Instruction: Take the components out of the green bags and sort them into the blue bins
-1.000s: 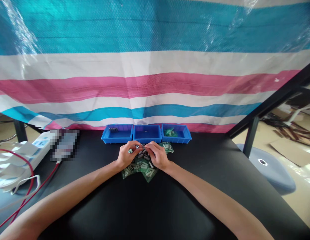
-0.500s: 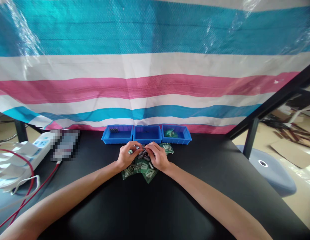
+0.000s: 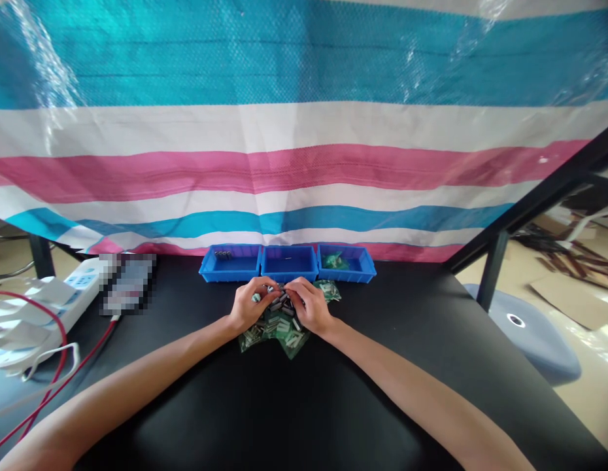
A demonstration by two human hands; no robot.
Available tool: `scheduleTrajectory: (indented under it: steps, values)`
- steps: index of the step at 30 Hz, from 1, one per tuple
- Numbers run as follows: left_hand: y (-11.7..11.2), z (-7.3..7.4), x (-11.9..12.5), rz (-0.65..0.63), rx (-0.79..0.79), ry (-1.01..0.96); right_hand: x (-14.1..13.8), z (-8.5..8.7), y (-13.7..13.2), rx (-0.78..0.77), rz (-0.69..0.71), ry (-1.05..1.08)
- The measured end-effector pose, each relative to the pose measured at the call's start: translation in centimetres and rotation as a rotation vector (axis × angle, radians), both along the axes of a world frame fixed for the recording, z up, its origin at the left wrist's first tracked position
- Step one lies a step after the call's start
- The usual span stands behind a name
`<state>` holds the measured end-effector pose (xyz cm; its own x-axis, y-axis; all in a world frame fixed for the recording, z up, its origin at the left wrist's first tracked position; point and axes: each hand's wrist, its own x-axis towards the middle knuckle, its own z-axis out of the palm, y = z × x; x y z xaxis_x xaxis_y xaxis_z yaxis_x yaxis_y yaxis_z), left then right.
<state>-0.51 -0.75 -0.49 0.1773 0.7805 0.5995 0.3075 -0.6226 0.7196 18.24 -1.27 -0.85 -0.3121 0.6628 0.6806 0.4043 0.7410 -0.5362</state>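
Note:
My left hand (image 3: 252,305) and my right hand (image 3: 310,305) meet above a pile of small grey metallic pieces (image 3: 284,303). Thumb and fingers of both hands are pinched close together; what lies between the tips is too small to make out. A small pale-green thing (image 3: 255,297) shows against the left hand's palm. Under the hands lie green-tinted clear plastic bags (image 3: 277,326) with several short light-coloured pieces inside. Another such bag (image 3: 329,290) lies just beyond my right hand.
Three blue bins (image 3: 289,275) stand in a row behind the hands: the left holds several small cylinders (image 3: 222,255), the middle one tiny piece, the right a green bag (image 3: 335,261). At left are a power strip (image 3: 83,281), cables and a blurred-out device. A striped sheet (image 3: 304,170) hangs behind.

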Motion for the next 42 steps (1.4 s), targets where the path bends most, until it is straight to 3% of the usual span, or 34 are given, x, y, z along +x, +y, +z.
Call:
scheduleTrajectory:
  steps: [42]
  values:
    - [-0.05,-0.07,-0.07,0.015,0.034,0.041,0.25,-0.2,0.0,0.052,0.069,0.009]
